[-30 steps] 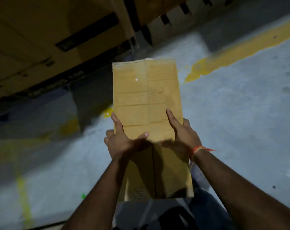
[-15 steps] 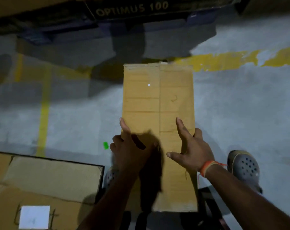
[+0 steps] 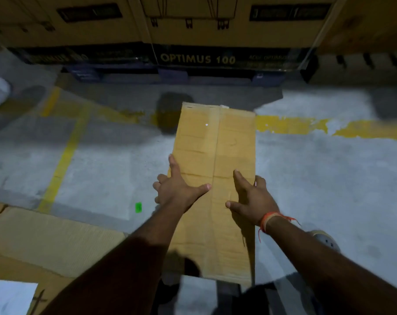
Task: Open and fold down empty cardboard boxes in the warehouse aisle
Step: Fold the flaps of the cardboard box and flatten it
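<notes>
A flattened brown cardboard box (image 3: 215,142) is held out in front of me above the concrete floor, long side pointing away. My left hand (image 3: 179,189) grips its left edge, thumb lying across the top face and fingers curled under. My right hand (image 3: 252,198) holds the right edge, with index finger and thumb spread on top and the other fingers wrapped round the side. An orange thread circles the right wrist. The box's near end is partly hidden by my forearms.
Another flat cardboard sheet (image 3: 45,242) with a white label (image 3: 11,296) lies on the floor at lower left. Stacked cartons marked OPTIMUS 100 (image 3: 197,59) line the far side. Yellow floor lines (image 3: 306,126) cross the aisle. My grey shoe (image 3: 324,241) shows at right.
The view has swung round to face the stacked cartons squarely. Both hands kept hold of the flattened box, and the cardboard sheet on the floor came into sight at lower left.
</notes>
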